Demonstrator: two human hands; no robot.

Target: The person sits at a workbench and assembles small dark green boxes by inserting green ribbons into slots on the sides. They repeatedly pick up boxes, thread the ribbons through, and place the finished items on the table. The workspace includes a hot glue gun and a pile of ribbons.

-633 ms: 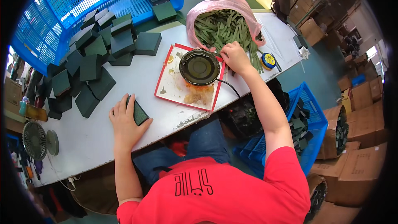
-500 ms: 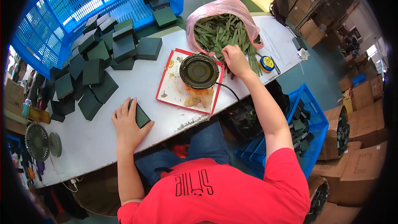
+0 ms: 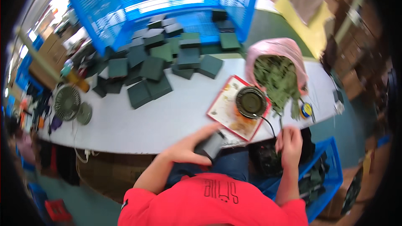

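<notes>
One small fan [image 3: 68,102] stands on the white table [image 3: 113,134], well to the left of our left hand [image 3: 186,148]. Beyond that hand, many dark green boxes [image 3: 151,68] lie heaped at the mouth of a blue crate [image 3: 245,21]. Our left hand grasps one dark box [image 3: 210,146], tilted over the table's near edge. Past that grip, to its right, a round pan [image 3: 251,102] sits on a stained, red-rimmed tray [image 3: 222,111]. Beyond our right hand [image 3: 289,142], green strips [image 3: 274,77] spill from a pink plastic bag [image 3: 289,45]. Fingers curled, our right hand appears to pinch one thin green strip [image 3: 281,122], softened by blur. Farther right and beyond it lies a small round tin [image 3: 307,109]. We judge the held box partway along: picked up, strip in hand, the two apart. Whether the heaped boxes are finished or untouched, we cannot tell.
</notes>
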